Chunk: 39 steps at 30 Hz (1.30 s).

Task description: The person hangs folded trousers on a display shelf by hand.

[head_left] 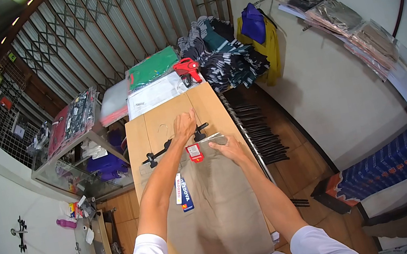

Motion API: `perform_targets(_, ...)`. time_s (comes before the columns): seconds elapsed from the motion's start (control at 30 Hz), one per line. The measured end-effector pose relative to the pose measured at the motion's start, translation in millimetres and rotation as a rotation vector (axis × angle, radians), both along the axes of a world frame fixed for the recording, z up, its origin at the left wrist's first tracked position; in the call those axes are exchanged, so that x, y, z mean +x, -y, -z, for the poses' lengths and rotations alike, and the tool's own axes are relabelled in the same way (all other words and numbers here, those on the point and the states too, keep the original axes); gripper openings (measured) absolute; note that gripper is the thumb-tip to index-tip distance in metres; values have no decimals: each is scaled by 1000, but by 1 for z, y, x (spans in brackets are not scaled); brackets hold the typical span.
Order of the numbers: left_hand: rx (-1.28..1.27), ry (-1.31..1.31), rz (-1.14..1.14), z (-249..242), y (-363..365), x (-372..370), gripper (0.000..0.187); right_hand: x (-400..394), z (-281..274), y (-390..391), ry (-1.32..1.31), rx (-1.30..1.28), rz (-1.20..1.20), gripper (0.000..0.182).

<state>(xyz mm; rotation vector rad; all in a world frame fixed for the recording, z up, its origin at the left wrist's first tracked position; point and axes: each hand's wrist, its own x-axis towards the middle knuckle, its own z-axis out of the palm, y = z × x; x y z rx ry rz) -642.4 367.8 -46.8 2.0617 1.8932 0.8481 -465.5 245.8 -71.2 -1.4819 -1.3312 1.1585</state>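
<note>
Beige trousers (215, 195) lie folded lengthwise on the wooden table, waistband at the far end. A red tag (195, 153) sits at the waistband, and blue and white tags (184, 193) hang lower down. Across the waistband end lies a black clip hanger (152, 158), its hook pointing away from me. My left hand (185, 125) is closed at the hanger's right clip, fingers curled; the exact hold is partly hidden. With the thumb on top, my right hand (227, 147) grips the right corner of the trousers' waistband.
Beyond the table (158, 114) are a red tag gun (187, 70), papers (154, 96) and a green packet (152, 69). Folded socks (226, 57) are piled at the back right. Black hangers (259, 133) line a rail on the right; a glass case (80, 170) stands left.
</note>
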Motion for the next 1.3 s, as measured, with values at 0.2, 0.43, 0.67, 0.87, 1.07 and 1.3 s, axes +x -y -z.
perform_targets(0.2, 56, -8, -18, 0, 13, 6, 60, 0, -7, 2, 1, 17, 0, 40)
perform_targets(0.43, 72, 7, -15, -10, 22, 10, 58, -3, 11, -3, -102, 69, -8, 37)
perform_targets(0.67, 65, -22, -11, -11, 17, 10, 56, -5, 18, -6, -29, 125, 35, 34)
perform_targets(0.87, 78, -20, 1, -8, 14, 9, 56, -8, 37, -12, -52, 180, 36, 33)
perform_targets(1.07, 129, -37, 4, -7, 22, 14, 56, -4, 15, -4, -90, 125, 7, 30)
perform_targets(1.3, 97, -70, 25, -3, 41, 23, 55, -7, 33, -15, -89, 186, 41, 35)
